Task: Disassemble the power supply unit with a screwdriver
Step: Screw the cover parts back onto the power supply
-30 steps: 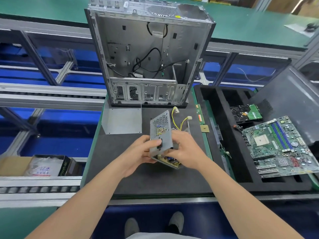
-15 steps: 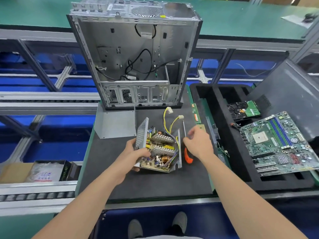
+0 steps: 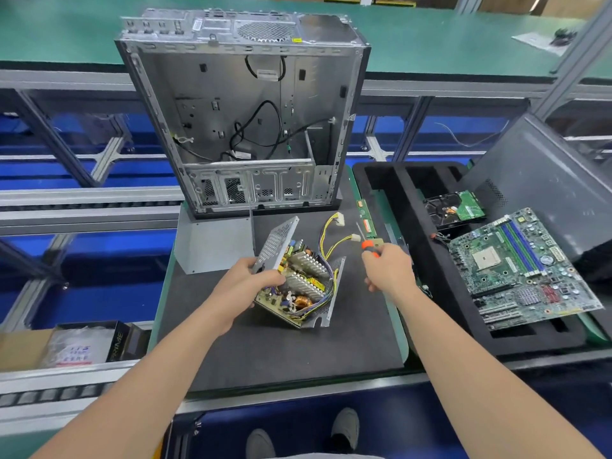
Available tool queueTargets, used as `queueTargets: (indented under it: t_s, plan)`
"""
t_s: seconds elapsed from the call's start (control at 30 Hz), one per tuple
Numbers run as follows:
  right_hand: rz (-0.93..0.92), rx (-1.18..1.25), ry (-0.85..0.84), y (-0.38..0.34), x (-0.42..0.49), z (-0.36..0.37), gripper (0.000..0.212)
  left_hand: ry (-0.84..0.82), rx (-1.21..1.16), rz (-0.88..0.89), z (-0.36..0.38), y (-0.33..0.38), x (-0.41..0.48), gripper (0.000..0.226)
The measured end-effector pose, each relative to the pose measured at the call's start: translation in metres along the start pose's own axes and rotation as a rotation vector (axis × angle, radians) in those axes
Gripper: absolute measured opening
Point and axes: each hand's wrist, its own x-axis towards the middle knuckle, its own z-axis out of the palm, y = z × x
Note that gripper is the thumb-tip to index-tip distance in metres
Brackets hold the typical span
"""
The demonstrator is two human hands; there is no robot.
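Both hands were occupied. The left hand [image 3: 245, 279] gripped the power supply unit [image 3: 298, 283] by its perforated side wall [image 3: 276, 241], fingers curled round the lower edge, tipping the unit so its open top faced the person. The right hand [image 3: 387, 270] was closed round the orange handle of the screwdriver [image 3: 368, 245], the shaft pointing up and away, its tip well apart from the unit and engaged with nothing. The unit seemed to rest by one corner on the black mat of the counter [image 3: 281, 352], in front of the gutted computer case [image 3: 245, 127]. Its circuit board [image 3: 291, 298], with finned heatsinks and a copper coil, lay exposed inside the metal shell, and yellow cables [image 3: 331, 233] trailed from it toward the case. A bent grey metal cover [image 3: 212, 246] lay just to the left, apart from the unit. Judging by that, the lid was already off and the job roughly half done. What seemed left was freeing the board from the shell, though any screws were too small to make out. Further right, a foam tray [image 3: 414, 193] held a motherboard [image 3: 516, 266] and a hard drive [image 3: 453, 210]
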Motion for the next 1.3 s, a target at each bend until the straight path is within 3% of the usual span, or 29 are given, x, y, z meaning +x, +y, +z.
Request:
queueTargets:
  t_s: [0.1, 0.33, 0.57, 0.73, 0.87, 1.0, 1.2, 1.3]
  plan:
    - [-0.057, 0.06, 0.178, -0.004, -0.004, -0.017, 0.024, 0.016, 0.054, 0.045, -0.002, 0.01, 0.005, 0.053]
    - [-0.177, 0.258, 0.42, -0.03, -0.028, -0.061, 0.024, 0.029, 0.257, 0.165, -0.005, 0.025, 0.01, 0.071]
    - [-0.374, 0.441, 0.382, -0.073, -0.062, -0.083, 0.017, 0.075, 0.664, 0.377, 0.011, 0.038, 0.001, 0.102]
    - [-0.464, 0.506, 0.302, -0.095, -0.072, -0.091, 0.027, 0.031, 0.824, 0.551, 0.013, 0.033, -0.002, 0.103]
    - [-0.59, 0.634, 0.186, -0.105, -0.073, -0.088, 0.019, 0.015, 0.755, 0.568, 0.012, 0.029, -0.005, 0.094]
    - [-0.703, 0.563, 0.119, -0.117, -0.075, -0.079, 0.016, -0.066, 0.54, 0.485, 0.009, 0.024, -0.006, 0.099]
    - [-0.8, 0.389, 0.106, -0.124, -0.075, -0.065, 0.02, 0.047, 0.213, 0.578, 0.026, 0.009, -0.012, 0.039]
    - [-0.801, 0.385, 0.136, -0.119, -0.073, -0.066, 0.022, 0.161, 0.131, 0.553, 0.039, 0.006, -0.015, 0.025]
